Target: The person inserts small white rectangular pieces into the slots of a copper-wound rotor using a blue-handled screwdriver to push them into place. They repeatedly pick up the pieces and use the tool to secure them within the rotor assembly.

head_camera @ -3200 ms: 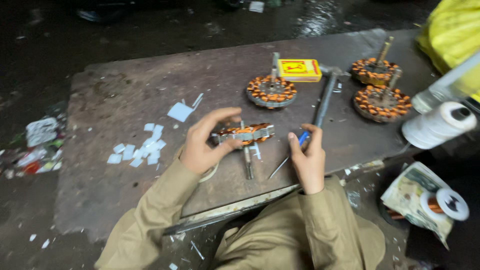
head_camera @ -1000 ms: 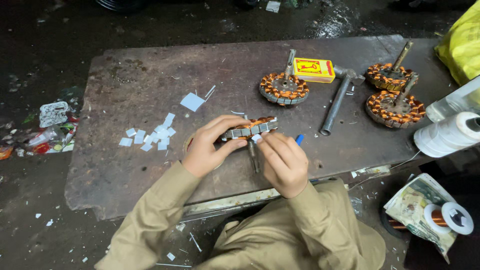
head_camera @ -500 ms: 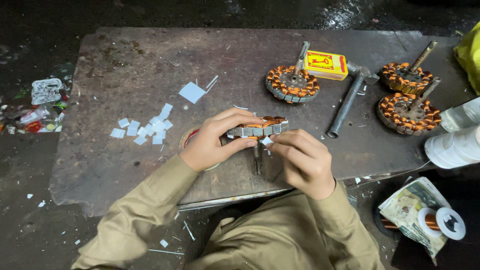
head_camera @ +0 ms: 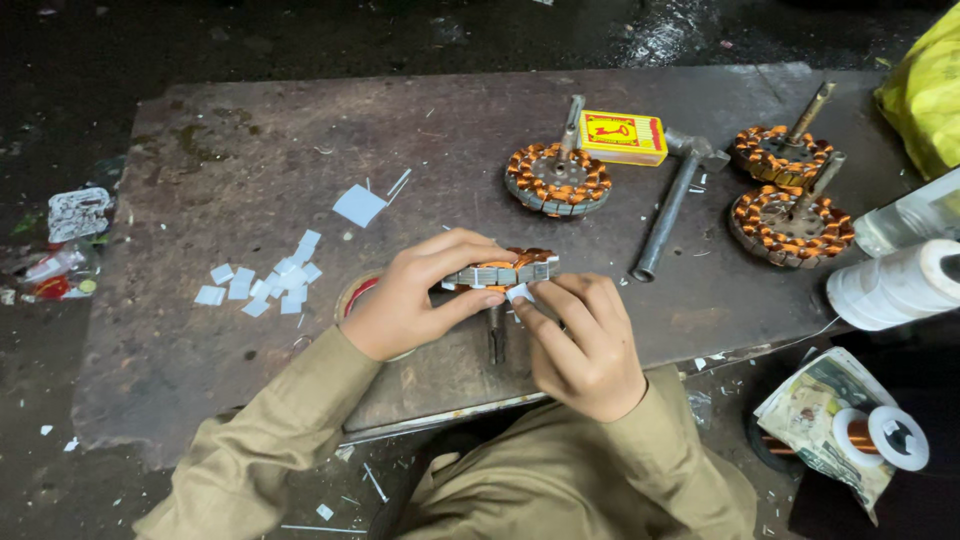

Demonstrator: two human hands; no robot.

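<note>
Copper-wound stator (head_camera: 505,270), near centre of the metal table (head_camera: 250,150), gripped on edge by the left hand (head_camera: 415,300) to expose its slots, while the right hand (head_camera: 580,345) pinches a small white paper slip (head_camera: 519,293) at its rim; cut slips (head_camera: 265,285) lie left within reach.

We see only the top and front edge of the wound stator (head_camera: 505,270) — the left hand (head_camera: 410,300) wraps its near side, and its shaft (head_camera: 494,335) drops out of sight between the wrists. The small white slip (head_camera: 519,293) under the right hand (head_camera: 580,340) is mostly covered by fingertips. The yellow bag (head_camera: 925,90) and the white roll (head_camera: 895,285) are cut by the right edge — the red-rimmed lid (head_camera: 358,293) hides behind the left palm.
</note>
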